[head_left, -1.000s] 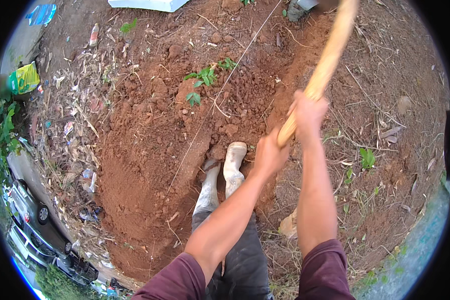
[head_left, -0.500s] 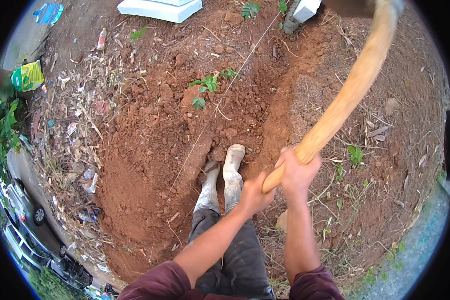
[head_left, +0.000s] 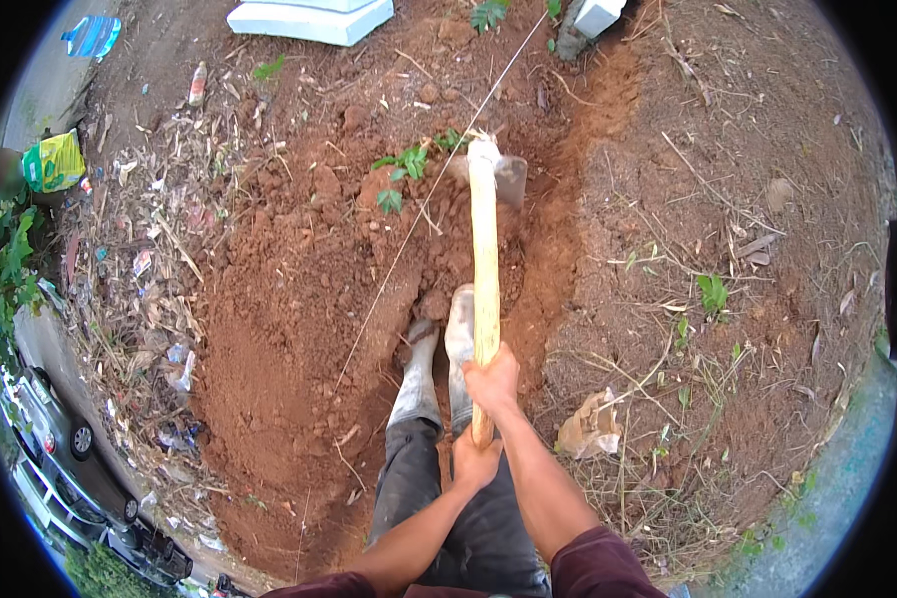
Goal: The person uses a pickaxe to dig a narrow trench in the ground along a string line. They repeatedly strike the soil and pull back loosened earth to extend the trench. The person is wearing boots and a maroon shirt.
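Observation:
Both my hands grip the pale wooden handle of a hoe [head_left: 485,259]. My left hand [head_left: 476,460] is wrapped round its butt end, and my right hand [head_left: 492,382] is closed just above it. The handle points away from me over my right boot. At its far end the flat metal blade [head_left: 509,181] is down at the loose red soil [head_left: 299,299], beside a shallow trench [head_left: 558,229]. Whether the blade's edge is sunk in the soil I cannot tell. My muddy pale boots [head_left: 419,369] stand in the dug earth.
A taut string [head_left: 394,264] crosses the dig left of the hoe. White blocks [head_left: 314,22] lie at the far side. Dry leaves and litter [head_left: 159,269] cover the left, with parked cars [head_left: 75,448] beyond. Crumpled brown paper [head_left: 590,426] lies right of my legs.
The hoe has swung down from the upper right, and its blade is now at the soil ahead of my boots. Both hands have moved left and nearer my body.

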Demonstrator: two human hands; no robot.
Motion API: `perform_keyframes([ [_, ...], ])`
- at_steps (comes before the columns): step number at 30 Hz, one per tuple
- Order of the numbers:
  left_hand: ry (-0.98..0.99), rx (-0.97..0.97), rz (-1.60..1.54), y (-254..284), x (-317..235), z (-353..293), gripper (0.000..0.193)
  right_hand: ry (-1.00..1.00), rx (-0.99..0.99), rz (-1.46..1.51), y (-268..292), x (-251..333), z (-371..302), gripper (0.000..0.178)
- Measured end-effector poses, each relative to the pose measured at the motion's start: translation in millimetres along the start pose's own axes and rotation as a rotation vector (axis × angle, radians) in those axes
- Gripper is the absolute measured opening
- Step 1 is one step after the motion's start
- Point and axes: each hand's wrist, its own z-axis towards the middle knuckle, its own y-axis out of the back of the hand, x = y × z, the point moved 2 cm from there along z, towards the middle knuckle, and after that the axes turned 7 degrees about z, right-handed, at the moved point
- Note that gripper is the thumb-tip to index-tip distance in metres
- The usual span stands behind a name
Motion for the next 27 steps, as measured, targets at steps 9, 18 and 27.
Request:
perform_keyframes([
  [9, -0.637, -0.027, 0.189, -7, -58, 4, 0.03, 0.111, -0.182, 0.661, 101, 98, -52, 0.031],
  [18, -0.927, -0.012, 0.11, -71, -315, 247, 0.015, 0.805, -0.341, 0.781, 144, 241, 199, 0.01],
  [27, -0.256, 0.023, 0.272, -67, -86, 89, 0.037, -0.195, -0.056, 0.491, 80, 52, 118, 0.022],
])
